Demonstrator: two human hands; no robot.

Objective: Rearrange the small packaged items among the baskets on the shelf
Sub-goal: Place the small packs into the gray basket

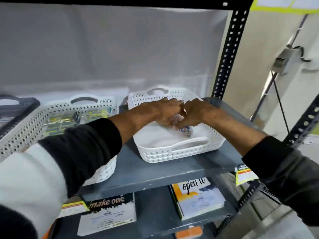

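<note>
Both my hands reach into the white perforated basket [179, 152] on the right of the grey shelf. My left hand [165, 111] and my right hand [195, 112] meet knuckle to knuckle over the basket's floor, fingers curled down. Between them lie small packaged items [185, 131], one with a blue and white label; my right hand's fingertips are closed on this bundle, and the left hand's fingers press on it from the other side. A second white basket [25, 133] at the left holds several yellow-green packaged items [69, 118].
A dark tray [15, 107] sits at the far left of the grey shelf [155, 173]. Black perforated uprights [227, 54] frame the right side. The shelf below holds booklets [110, 211] and price tags [243, 175].
</note>
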